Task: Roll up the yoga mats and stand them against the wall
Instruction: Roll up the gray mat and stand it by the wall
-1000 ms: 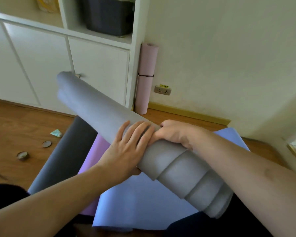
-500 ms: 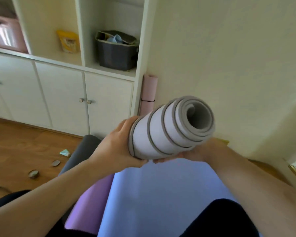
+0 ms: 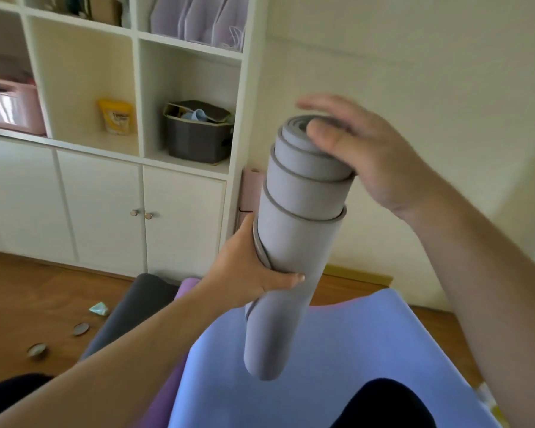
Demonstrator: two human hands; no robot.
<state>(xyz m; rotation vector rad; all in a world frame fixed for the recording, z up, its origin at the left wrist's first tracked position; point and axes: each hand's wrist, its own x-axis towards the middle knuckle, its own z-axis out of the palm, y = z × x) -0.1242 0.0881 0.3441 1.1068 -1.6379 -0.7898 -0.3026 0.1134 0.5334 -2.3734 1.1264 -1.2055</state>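
The telescoped grey foam yoga-mat roll [image 3: 294, 242], sideways before, now stands upright: left hand [image 3: 254, 267] grips it, right hand [image 3: 362, 156] spread flat at twelve o'clock, likely to tamp its layers.

Held upright mid-scene, grey roll [image 3: 294, 242], blocking the straight path to the far wall. Open air right of it, along bare wall [image 3: 414, 72] down to skirting. Far left, shelf unit [image 3: 186, 196] closing that side; pink roll [image 3: 250, 193] standing in the corner beside it, wedged against the wall. Near floor covered by blue mat [image 3: 337, 350], purple mat [image 3: 170, 381] and dark mat [image 3: 136, 304]; small bits [image 3: 81, 329] scattered left on wood.
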